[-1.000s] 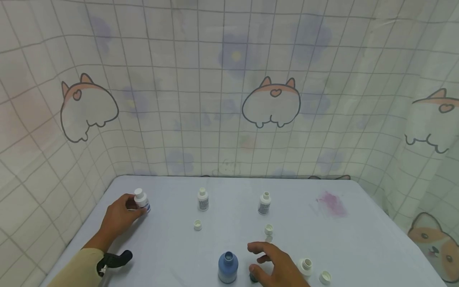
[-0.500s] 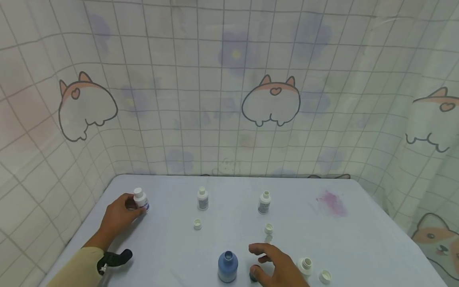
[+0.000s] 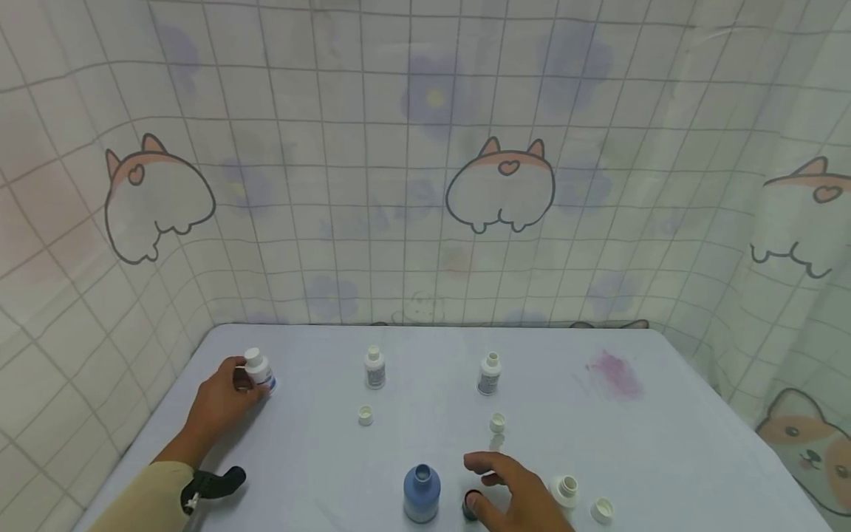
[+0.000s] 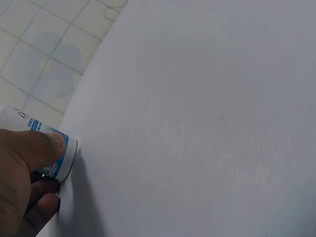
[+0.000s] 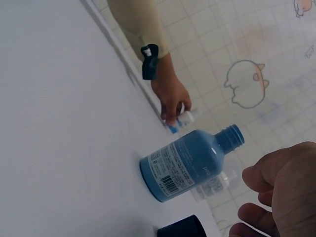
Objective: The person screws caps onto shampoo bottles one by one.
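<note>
At the far left of the table, my left hand (image 3: 222, 399) grips a small white bottle (image 3: 258, 368) with its white cap on. Thumb and fingers wrap its lower part, over a blue label seen in the left wrist view. My right hand (image 3: 515, 489) hovers near the front, fingers loosely bent and holding nothing. By its thumb stands a dark cap (image 3: 470, 505), partly covered by the thumb in the head view. Left of that cap is an uncapped blue bottle (image 3: 422, 493), upright, with a printed label (image 5: 170, 170) showing in the right wrist view.
Two open white bottles, a left one (image 3: 375, 368) and a right one (image 3: 489, 374), stand at the back, each with a white cap before it. Another open white bottle (image 3: 565, 490) is beside my right hand, near a loose cap (image 3: 602, 510). A pink stain (image 3: 617, 375) marks the table.
My right hand has shifted slightly right, and more of the dark cap shows beside its thumb. The left hand keeps its grip on the white bottle, almost still.
</note>
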{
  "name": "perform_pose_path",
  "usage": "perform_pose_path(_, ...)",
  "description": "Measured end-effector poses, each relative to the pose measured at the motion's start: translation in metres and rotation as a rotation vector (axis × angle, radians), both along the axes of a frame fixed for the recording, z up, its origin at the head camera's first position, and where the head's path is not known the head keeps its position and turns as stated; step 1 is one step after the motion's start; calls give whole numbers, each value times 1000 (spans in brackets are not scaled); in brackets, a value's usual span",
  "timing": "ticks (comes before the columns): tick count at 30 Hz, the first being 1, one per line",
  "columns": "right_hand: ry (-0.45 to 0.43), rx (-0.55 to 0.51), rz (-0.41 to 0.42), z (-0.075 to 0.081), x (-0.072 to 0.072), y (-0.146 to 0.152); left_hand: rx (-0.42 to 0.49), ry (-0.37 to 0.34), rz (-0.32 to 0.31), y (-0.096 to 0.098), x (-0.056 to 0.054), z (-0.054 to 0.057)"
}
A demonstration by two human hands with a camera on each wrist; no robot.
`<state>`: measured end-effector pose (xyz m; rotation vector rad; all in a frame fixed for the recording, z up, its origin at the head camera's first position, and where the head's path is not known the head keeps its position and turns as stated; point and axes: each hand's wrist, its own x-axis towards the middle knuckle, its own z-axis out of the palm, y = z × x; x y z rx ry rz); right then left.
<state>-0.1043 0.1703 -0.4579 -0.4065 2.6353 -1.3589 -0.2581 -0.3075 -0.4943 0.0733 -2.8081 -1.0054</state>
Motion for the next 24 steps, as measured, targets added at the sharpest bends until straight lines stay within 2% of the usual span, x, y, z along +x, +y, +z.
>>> perform_pose_path(6,-33,-6,-21,-1,1,0,31,-66,7,5,3,4)
perform_pose_path(11,-53,-20,-8,-2,1,2,16,-55,3,3,10,5)
perform_pose_path(17,-51,-31,8,-3,1,5,-6,66,19,8,21,11)
perform_pose_path(21,-43,-20,1,-6,1,6,-9,161,51,18,27,16)
perform_pose_path(24,-36,-11,-10,-9,2,7,-11,214,51,26,32,19)
